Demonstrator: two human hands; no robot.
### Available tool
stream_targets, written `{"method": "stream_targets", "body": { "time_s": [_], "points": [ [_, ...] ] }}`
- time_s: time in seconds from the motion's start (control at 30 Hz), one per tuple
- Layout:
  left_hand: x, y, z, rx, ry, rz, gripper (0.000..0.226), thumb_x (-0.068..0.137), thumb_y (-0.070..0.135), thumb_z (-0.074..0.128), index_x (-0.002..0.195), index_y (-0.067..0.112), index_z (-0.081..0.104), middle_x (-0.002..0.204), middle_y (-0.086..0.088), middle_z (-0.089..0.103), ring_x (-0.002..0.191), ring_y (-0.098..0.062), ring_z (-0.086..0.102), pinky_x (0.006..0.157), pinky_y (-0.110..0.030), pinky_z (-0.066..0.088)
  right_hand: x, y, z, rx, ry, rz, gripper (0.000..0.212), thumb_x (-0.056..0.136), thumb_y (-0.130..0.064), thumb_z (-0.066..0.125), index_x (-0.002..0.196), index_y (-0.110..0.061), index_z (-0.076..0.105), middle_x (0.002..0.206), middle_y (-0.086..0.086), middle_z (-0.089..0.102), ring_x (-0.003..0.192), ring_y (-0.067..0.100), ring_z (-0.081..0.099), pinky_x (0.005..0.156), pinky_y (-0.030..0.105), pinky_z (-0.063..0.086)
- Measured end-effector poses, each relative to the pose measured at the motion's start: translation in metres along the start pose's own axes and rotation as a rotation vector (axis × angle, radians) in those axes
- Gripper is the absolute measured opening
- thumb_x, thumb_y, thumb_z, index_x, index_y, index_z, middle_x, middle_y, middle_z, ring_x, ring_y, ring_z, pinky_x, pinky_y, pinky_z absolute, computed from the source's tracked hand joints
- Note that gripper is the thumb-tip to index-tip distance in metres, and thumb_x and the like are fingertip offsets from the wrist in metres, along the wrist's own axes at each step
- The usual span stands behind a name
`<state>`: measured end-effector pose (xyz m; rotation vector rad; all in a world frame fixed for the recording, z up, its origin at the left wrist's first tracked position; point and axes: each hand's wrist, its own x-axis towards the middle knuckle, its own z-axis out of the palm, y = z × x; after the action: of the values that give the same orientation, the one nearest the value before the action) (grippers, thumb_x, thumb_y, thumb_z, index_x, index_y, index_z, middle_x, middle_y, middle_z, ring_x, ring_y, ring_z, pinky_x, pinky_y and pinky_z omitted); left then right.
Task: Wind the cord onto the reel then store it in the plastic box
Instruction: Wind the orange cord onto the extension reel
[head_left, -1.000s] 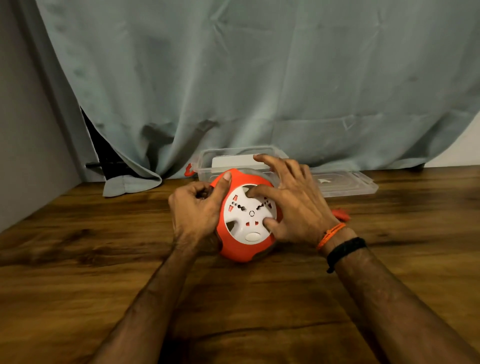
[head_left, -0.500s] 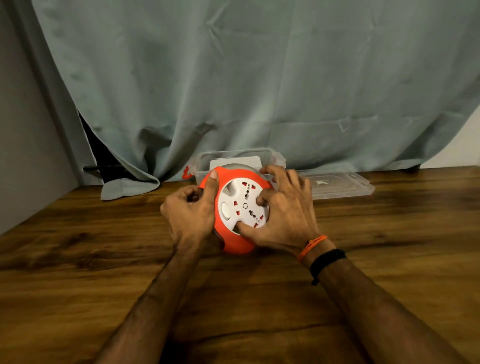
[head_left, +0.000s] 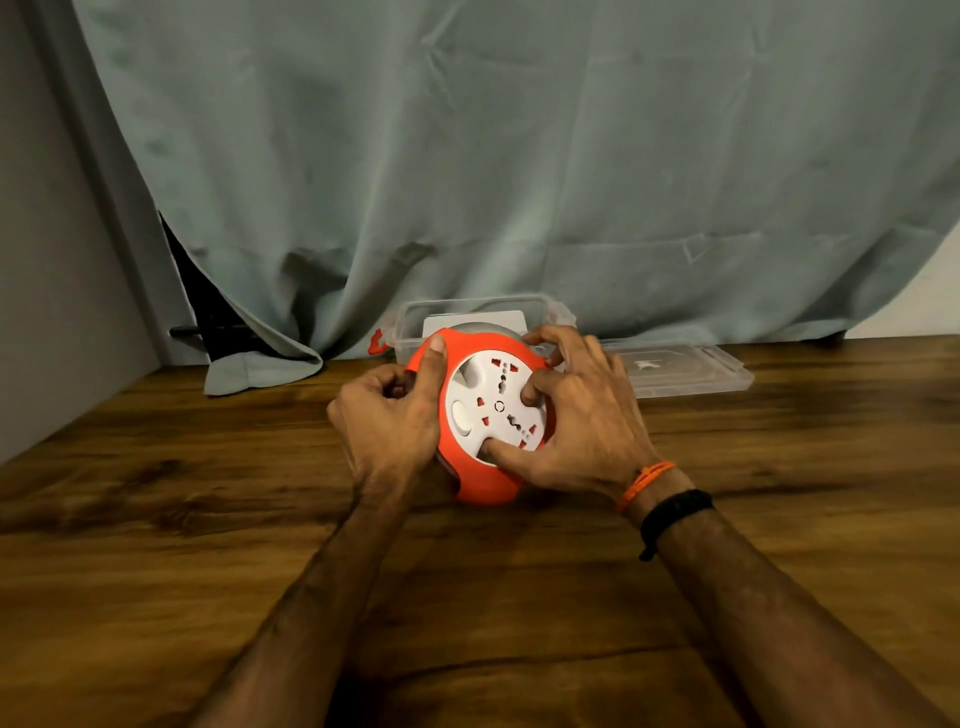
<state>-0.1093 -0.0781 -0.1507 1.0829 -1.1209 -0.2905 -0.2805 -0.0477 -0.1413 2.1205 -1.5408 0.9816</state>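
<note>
Head view — both hands (head_left: 387, 421) (head_left: 587, 415) grip reel (head_left: 488, 415) on table (head_left: 156, 519).

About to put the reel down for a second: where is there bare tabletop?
Bare wood lies left of the left hand, toward the grey wall, and right of the right hand, in front of the lid. It is crowded behind the reel, where the plastic box and curtain sit close.
</note>
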Motion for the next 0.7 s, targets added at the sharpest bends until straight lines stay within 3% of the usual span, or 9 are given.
{"method": "stream_targets", "body": {
  "time_s": [0.13, 0.33, 0.43, 0.57, 0.7],
  "points": [
    [0.005, -0.005, -0.005, 0.043, 0.008, 0.023, 0.055, 0.077, 0.067, 0.066, 0.056, 0.015, 0.065, 0.055, -0.002, 0.064, 0.059, -0.021, 0.061, 0.063, -0.036, 0.052, 0.002, 0.003, -0.001, 0.127, -0.049, 0.005, 0.057, 0.057, -0.071, 0.067, 0.092, -0.026, 0.071, 0.137, -0.006, 0.043, 0.123, 0.014, 0.040, 0.102, 0.040, 0.039],
    [0.010, -0.004, -0.009, 0.028, -0.068, 0.008, 0.054, 0.071, 0.075, 0.060, 0.060, 0.022, 0.069, 0.061, 0.005, 0.070, 0.065, -0.020, 0.070, 0.069, -0.042, 0.060, 0.001, 0.009, -0.007, 0.095, -0.015, -0.185, 0.031, 0.061, -0.028, 0.070, 0.091, -0.022, 0.066, 0.133, 0.000, 0.045, 0.116, 0.016, 0.043, 0.095, 0.043, 0.042],
    [0.009, -0.002, -0.009, 0.009, -0.099, 0.011, 0.062, 0.069, 0.073, 0.062, 0.066, 0.012, 0.073, 0.065, -0.008, 0.073, 0.069, -0.030, 0.071, 0.070, -0.047, 0.060, 0.003, 0.009, -0.008, 0.128, 0.030, -0.213, 0.034, 0.066, -0.018, 0.068, 0.100, -0.023, 0.065, 0.137, 0.006, 0.043, 0.117, 0.019, 0.043, 0.094, 0.043, 0.043],
    [0.004, 0.002, -0.008, 0.008, -0.150, 0.058, 0.065, 0.071, 0.071, 0.063, 0.063, 0.007, 0.072, 0.062, -0.014, 0.070, 0.065, -0.034, 0.068, 0.062, -0.044, 0.056, 0.003, 0.002, -0.011, 0.060, -0.038, -0.280, 0.045, 0.075, -0.024, 0.049, 0.116, -0.034, 0.064, 0.147, 0.009, 0.034, 0.120, 0.028, 0.039, 0.099, 0.046, 0.041],
    [0.003, 0.003, -0.007, 0.036, -0.179, 0.117, 0.062, 0.075, 0.067, 0.066, 0.059, 0.007, 0.068, 0.055, -0.012, 0.066, 0.059, -0.034, 0.063, 0.059, -0.043, 0.053, 0.004, 0.002, -0.015, -0.031, -0.083, -0.292, 0.049, 0.076, -0.037, 0.036, 0.117, -0.037, 0.064, 0.151, 0.012, 0.032, 0.124, 0.034, 0.038, 0.101, 0.049, 0.037]
  ]
}}
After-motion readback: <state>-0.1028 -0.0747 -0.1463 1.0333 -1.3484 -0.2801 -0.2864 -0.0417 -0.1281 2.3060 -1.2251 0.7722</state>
